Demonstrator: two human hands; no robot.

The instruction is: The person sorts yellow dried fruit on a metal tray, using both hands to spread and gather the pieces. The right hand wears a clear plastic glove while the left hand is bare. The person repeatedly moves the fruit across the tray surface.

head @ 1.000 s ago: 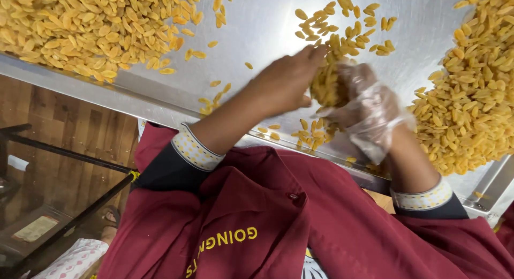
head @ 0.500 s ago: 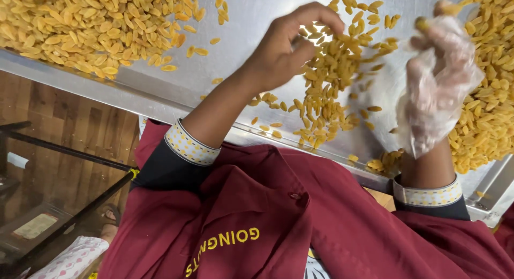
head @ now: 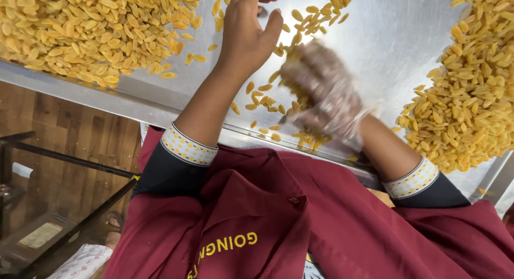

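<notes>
Yellow raisins lie on a steel tray (head: 396,38). My bare left hand (head: 243,35) rests palm down on the tray beside the big left pile (head: 80,27), thumb held apart, its fingertips cut off by the top edge. My right hand (head: 321,94), in a thin clear plastic glove, is blurred with motion over a loose scatter of raisins (head: 262,102) near the tray's front rim, fingers loosely bent. Neither hand shows a firm hold on anything. A second large pile (head: 471,97) lies to the right of the gloved hand.
The tray's raised front rim (head: 123,97) runs diagonally across my chest. Below it on the left are a wooden floor (head: 59,129), a black metal frame (head: 69,161) and someone's sandalled foot (head: 112,223). My maroon apron (head: 257,215) fills the bottom.
One second ago both hands cupped raisins together; they then spread apart, dropping them. Now the gloved right hand has swept back left to the middle, and the left hand has moved up the tray.
</notes>
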